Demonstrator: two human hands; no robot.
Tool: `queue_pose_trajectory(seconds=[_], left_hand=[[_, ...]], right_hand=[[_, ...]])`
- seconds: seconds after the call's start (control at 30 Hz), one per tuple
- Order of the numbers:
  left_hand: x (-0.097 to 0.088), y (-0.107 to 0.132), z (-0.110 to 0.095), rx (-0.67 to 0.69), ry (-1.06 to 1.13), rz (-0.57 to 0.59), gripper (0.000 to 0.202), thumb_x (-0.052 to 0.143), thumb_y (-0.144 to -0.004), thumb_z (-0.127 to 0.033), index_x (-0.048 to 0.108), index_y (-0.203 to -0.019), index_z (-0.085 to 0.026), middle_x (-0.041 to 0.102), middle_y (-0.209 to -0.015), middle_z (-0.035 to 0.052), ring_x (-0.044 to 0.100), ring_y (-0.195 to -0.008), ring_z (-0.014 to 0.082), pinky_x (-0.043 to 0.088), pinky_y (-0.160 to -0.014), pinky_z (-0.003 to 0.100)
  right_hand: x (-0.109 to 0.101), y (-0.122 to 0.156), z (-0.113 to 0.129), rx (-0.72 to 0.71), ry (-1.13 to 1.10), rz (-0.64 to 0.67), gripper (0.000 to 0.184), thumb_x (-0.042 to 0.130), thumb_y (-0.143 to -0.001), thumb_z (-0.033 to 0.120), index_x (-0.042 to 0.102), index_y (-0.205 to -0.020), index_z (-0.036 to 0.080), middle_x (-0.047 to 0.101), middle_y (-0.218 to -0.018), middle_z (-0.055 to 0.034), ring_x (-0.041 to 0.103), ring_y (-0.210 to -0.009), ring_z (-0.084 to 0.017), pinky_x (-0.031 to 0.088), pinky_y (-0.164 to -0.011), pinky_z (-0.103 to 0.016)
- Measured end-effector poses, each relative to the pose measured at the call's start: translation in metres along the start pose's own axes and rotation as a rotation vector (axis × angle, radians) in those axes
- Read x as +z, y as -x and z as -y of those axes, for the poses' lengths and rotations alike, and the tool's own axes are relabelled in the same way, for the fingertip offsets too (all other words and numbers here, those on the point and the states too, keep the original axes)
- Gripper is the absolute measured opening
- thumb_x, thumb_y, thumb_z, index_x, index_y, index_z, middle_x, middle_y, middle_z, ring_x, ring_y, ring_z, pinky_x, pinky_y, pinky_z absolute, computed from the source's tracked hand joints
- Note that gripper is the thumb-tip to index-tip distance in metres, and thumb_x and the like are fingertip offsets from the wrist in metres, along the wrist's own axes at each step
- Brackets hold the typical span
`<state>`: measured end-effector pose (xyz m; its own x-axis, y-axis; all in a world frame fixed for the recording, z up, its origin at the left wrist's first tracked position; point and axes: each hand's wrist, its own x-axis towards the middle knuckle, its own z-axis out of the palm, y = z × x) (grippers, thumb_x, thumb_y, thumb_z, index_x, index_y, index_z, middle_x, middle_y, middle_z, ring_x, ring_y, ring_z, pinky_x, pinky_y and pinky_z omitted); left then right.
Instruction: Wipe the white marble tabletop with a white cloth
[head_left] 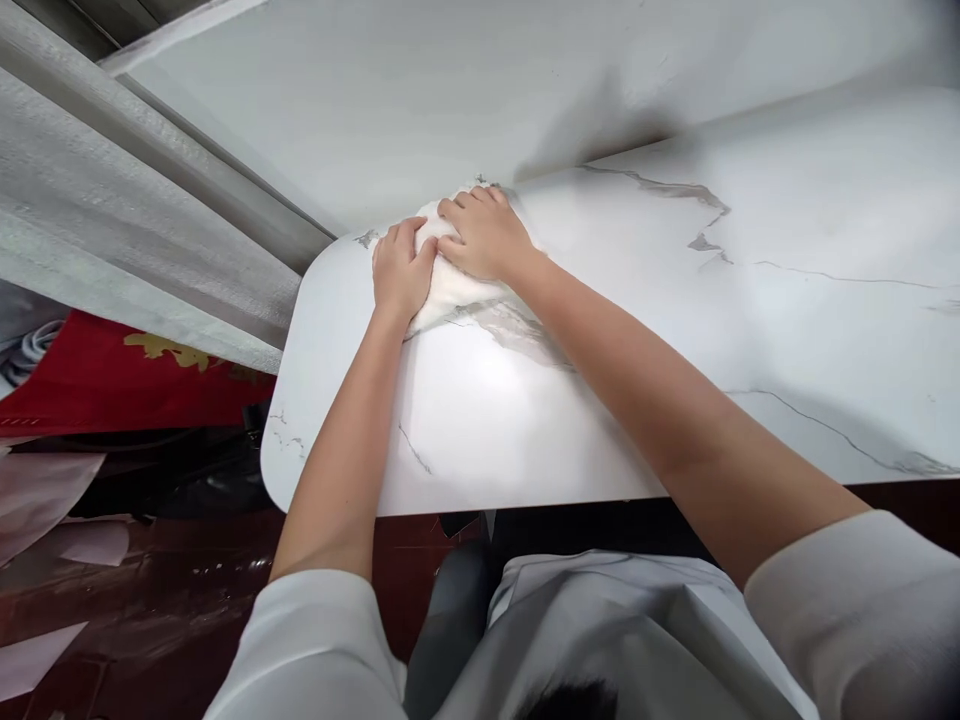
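Note:
A bunched white cloth (450,285) lies on a white marble-patterned table (480,430), close to its back edge. On the left part of the cloth rests my left hand (403,268), fingers bent over it and thumb pointing inward. My right hand (486,232) presses on the cloth's upper right part with curled fingers. Both thumbs almost meet over the cloth. The fingertips at the far side are partly hidden, and the hands cover much of the cloth.
A pale wall panel (390,110) rises right behind the table. Grey ledges (150,190) run along the left side. Below them hangs a red cloth (97,380) with a gold pattern. Paper sheets (45,500) lie at the lower left, above a dark red floor (195,590).

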<state>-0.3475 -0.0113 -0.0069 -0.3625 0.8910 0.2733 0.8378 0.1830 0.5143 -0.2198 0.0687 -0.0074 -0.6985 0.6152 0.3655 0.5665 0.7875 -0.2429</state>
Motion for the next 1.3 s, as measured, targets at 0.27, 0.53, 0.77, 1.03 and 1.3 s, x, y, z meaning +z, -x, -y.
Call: queue_pose_trajectory(seconds=[0.27,0.53,0.77,1.03,1.3], left_hand=[[0.009,-0.039,0.006,-0.001,0.019,-0.004,0.026,0.051,-0.096,-0.023,0.058,-0.121,-0.024,0.062,-0.125,0.0009,0.053,-0.125,0.0206,0.037,-0.112,0.040],[0.012,-0.053,0.008,-0.010,0.001,0.011,0.026,0.047,-0.097,-0.029,0.055,-0.122,-0.025,0.062,-0.124,-0.0003,0.051,-0.122,0.0189,0.036,-0.112,0.042],[0.012,-0.043,0.006,0.002,0.028,-0.018,0.025,0.048,-0.096,-0.028,0.059,-0.118,-0.029,0.063,-0.126,0.0017,0.051,-0.127,0.0244,0.034,-0.115,0.043],[0.015,-0.011,-0.004,0.044,0.021,-0.024,0.033,0.047,-0.093,-0.031,0.060,-0.123,-0.028,0.063,-0.132,0.0063,0.050,-0.132,0.0284,0.027,-0.120,0.048],[0.006,0.051,-0.040,0.062,-0.027,0.018,0.036,0.044,-0.094,-0.027,0.060,-0.126,-0.024,0.061,-0.137,0.0072,0.050,-0.133,0.0249,0.024,-0.122,0.045]], right_hand=[[-0.002,-0.022,-0.009,0.095,0.018,0.004,0.030,0.041,-0.101,0.030,0.058,-0.119,0.012,0.063,-0.114,-0.0082,0.052,-0.117,-0.025,0.035,-0.107,-0.041],[0.002,-0.035,-0.017,0.084,0.038,0.009,0.033,0.041,-0.100,0.031,0.059,-0.115,0.010,0.063,-0.112,-0.0075,0.052,-0.114,-0.023,0.036,-0.104,-0.042],[0.005,-0.029,-0.015,0.095,-0.004,-0.005,0.039,0.038,-0.096,0.030,0.060,-0.123,0.013,0.063,-0.117,-0.0107,0.051,-0.118,-0.025,0.032,-0.107,-0.044],[-0.008,0.009,-0.013,0.037,-0.038,0.002,0.042,0.036,-0.096,0.027,0.059,-0.126,0.009,0.061,-0.122,-0.0132,0.049,-0.119,-0.027,0.027,-0.110,-0.045],[-0.024,0.070,0.000,0.021,-0.022,-0.002,0.042,0.036,-0.096,0.027,0.058,-0.126,0.009,0.060,-0.126,-0.0161,0.049,-0.120,-0.032,0.023,-0.112,-0.052]])
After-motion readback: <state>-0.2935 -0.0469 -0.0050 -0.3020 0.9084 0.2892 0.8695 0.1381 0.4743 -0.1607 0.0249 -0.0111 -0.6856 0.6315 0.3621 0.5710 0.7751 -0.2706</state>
